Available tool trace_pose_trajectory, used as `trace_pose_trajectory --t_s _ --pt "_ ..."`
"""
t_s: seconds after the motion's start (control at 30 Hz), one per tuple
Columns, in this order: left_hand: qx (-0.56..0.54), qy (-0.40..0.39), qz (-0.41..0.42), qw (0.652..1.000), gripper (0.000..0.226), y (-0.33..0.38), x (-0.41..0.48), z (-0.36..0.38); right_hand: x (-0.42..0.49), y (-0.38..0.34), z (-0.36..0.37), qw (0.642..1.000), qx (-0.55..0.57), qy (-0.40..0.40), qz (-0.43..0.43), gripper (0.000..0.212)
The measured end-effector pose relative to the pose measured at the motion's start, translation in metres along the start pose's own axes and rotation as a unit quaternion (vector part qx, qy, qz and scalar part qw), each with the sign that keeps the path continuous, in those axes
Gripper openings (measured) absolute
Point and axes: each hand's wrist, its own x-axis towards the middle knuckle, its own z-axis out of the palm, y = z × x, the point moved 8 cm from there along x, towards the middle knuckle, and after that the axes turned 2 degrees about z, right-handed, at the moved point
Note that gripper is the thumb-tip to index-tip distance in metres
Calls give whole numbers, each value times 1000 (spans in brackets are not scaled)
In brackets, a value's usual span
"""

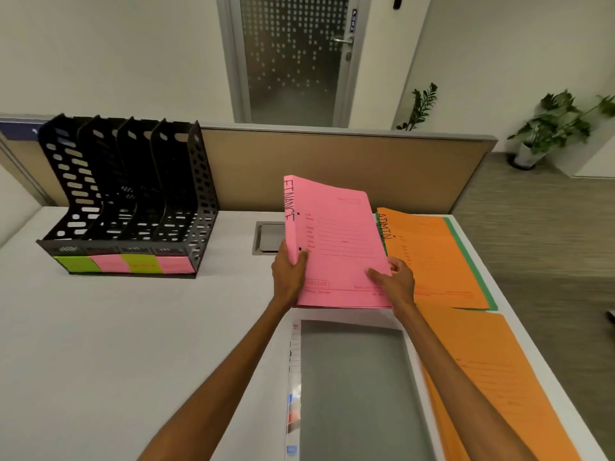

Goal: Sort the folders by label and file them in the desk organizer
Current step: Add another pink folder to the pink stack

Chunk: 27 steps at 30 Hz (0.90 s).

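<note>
One view, head camera. Surface: white desk (133, 327), backed by a tan partition (332, 168), with a grey metal hatch (269, 237) set flush in the top. Room: pale walls, a frosted-glass door (293, 61) with a small sign (353, 20) reading "PUSH", wood-look floor (549, 244) at right, two potted plants (420, 106) (559, 124). Desk organizer (133, 194): one, black, perforated, four upright compartments, standing at the far left of the desk; four colour labels (123, 264) on its front, in order green, pink, green, pink, writing too blurred to read. Pink folder (336, 247): one, hand-lettered "FINANCE" along its left edge, printed form lines illegible; held tilted above mid-desk, well right of the organizer. Left hand (288, 274): clamped on the folder's lower left edge, thumb on the cover. Right hand (394, 281): gripping its lower right edge; hands apart. Orange folder (432, 257): lettered "ADMIN", flat at far right atop a green folder (484, 284) showing only its border. Nearer orange folders (492, 377): overlapped along the right edge, count cannot be told. Grey flat item (356, 387): one, white-bordered, near centre.
</note>
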Motion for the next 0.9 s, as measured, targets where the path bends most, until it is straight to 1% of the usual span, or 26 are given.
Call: trace_pose_trajectory --t_s 0.1,0.17,0.3,0.5,0.63,0.8,0.9 --pt "21 -28 7 999 61 -9 14 19 22 6 -3 1000 -20 16 -1 63" --pt "26 -61 7 998 64 -16 25 33 37 8 -2 999 -39 23 1 63" --pt "83 -110 7 990 70 -30 41 52 62 18 4 996 -80 28 3 62" --pt "179 -107 -51 977 68 -79 56 61 79 45 20 986 -163 15 28 68" --pt "268 -95 -64 957 71 -97 55 60 72 52 29 977 -214 14 14 68" --pt "287 -72 -42 954 64 -101 50 58 62 53 43 968 -250 -20 -26 61" --pt "294 -73 -38 952 61 -100 47 57 55 54 50 957 -287 -26 -38 60"
